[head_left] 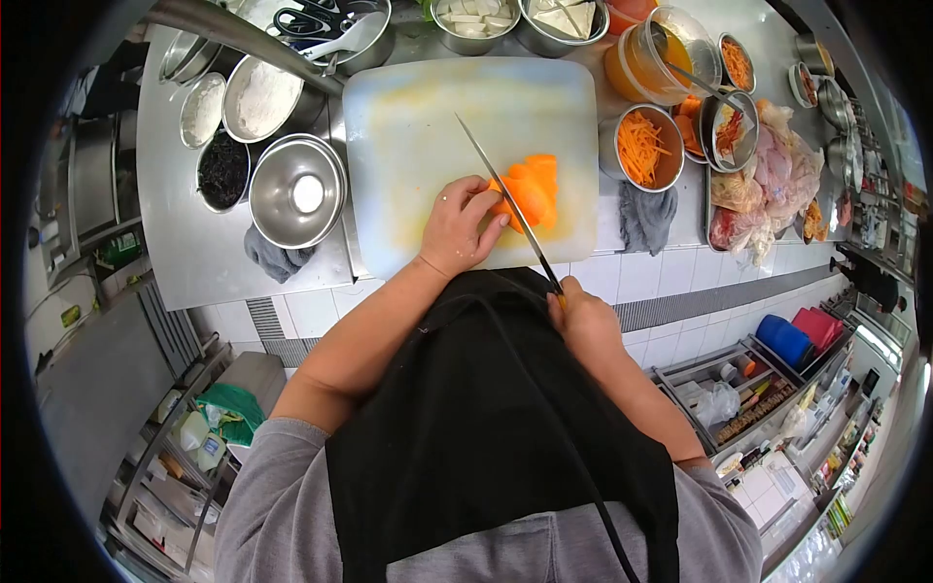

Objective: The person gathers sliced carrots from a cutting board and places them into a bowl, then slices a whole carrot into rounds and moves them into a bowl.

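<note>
My right hand [585, 316] is closed around the handle of a long knife [493, 173] near the lower right corner of the cutting board [418, 136]. The blade points up and to the left, across the left part of the orange carrot slices [539, 189]. Bent fingers of my left hand [463, 223] press on the carrot just left of the blade. The slices lie overlapped on the board, to the right of the blade.
Metal bowls [260, 190] stand left of the board. To its right are a bowl of shredded carrot [643, 146], an orange container [637, 68] and a tray with raw meat [768, 185]. Bowls of pale pieces [473, 19] line the back. A grey cloth [648, 216] hangs at the front edge.
</note>
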Demonstrator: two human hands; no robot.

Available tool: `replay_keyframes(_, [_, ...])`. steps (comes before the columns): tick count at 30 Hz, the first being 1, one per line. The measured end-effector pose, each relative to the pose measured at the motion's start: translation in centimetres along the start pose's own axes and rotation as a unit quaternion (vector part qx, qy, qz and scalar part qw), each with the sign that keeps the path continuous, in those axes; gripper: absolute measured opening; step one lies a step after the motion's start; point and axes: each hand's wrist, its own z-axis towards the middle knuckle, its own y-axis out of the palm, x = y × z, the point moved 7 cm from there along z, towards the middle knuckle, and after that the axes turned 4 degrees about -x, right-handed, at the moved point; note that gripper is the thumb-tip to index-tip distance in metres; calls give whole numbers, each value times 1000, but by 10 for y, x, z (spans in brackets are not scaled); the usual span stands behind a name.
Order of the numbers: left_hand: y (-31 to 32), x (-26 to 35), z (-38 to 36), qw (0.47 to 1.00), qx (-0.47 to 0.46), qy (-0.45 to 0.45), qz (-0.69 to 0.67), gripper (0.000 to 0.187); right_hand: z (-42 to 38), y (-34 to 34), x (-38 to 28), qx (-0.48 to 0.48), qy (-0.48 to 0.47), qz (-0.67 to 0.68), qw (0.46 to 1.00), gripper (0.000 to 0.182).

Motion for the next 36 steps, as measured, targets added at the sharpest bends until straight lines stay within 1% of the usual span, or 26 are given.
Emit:
replay_keyframes(4, [0, 1, 1, 1000, 0, -3, 5, 32, 9, 6, 0, -22, 30, -16, 999, 27])
replay_keyframes(6, [0, 1, 1, 1000, -2, -7, 2, 32, 17, 10, 0, -52, 51, -23, 997, 27])
replay_keyframes(9, [1, 1, 1, 1000, -4, -5, 9, 32, 30, 12, -2, -33, 28, -9, 999, 28])
replay_keyframes(12, [0, 1, 2, 1000, 11, -2, -1, 36, 34, 15, -2, -29, 26, 0, 999, 27])
replay_keyframes(16, [0, 0, 2, 1000, 15, 4, 2, 36, 50, 19, -4, -30, 23, -6, 999, 26])
replay_keyframes(19, [0, -2, 3, 1000, 5, -13, -7, 37, 56, 19, -7, -23, 16, 12, 1000, 26])
replay_keyframes(21, [1, 0, 2, 1000, 10, -3, 5, 35, 64, 27, -3, -27, 9, 17, 999, 26])
replay_keyframes(23, [1, 3, -5, 1000, -1, -11, -3, 34, 72, 46, 10, -28, 26, 16, 999, 26])
replay_keyframes(24, [0, -1, 2, 1000, 1, -13, -5, 33, 85, 41, 8, -21, 32, 10, 999, 26])
replay_keyframes(25, [-1, -1, 2, 1000, 5, -7, -3, 32, 78, 41, 8, -24, 37, 13, 999, 26])
replay_keyframes(27, [0, -1, 3, 1000, 8, -12, -22, 32, 70, 22, 3, 0, 12, 16, 1000, 28])
replay_keyframes(28, [0, -2, 1, 999, 9, -20, -40, 32, 63, 15, -1, -1, 13, 16, 1000, 28])
replay_keyframes(30, [1, -3, -1, 999, 5, -22, -32, 31, 45, 4, -3, -9, 19, 18, 1000, 29])
replay_keyframes(34, [-1, 0, 0, 1000, 6, -8, -8, 26, 16, 2, 3, -12, 12, 2, 1000, 30])
replay_keyframes(36, [-2, 1, 1, 1000, 8, -5, -5, 26, 7, 2, 6, -30, 25, -4, 999, 29])
